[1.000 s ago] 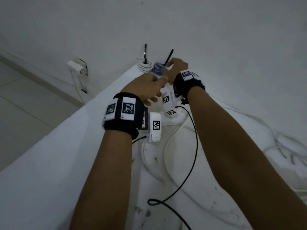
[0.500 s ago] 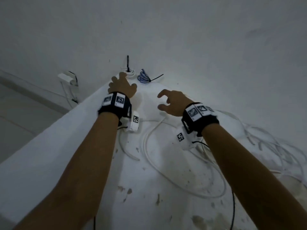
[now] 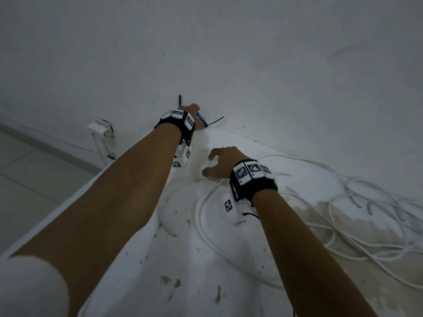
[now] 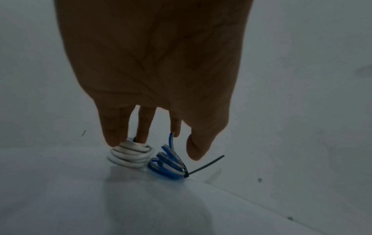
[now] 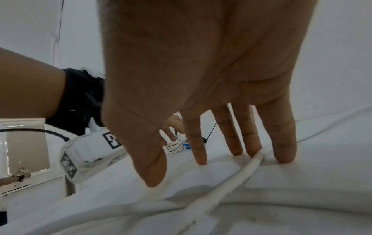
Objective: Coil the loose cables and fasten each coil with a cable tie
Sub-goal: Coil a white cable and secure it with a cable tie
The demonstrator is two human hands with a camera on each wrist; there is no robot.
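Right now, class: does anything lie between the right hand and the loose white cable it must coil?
Nothing visible does. The right hand is spread over the loose white cable, fingertips already down on either side of it on the white surface.

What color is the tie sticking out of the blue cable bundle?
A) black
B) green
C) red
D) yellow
A: in the left wrist view a thin black tie wraps the edge of the blue cable bundle, its tail sticking out to the side.
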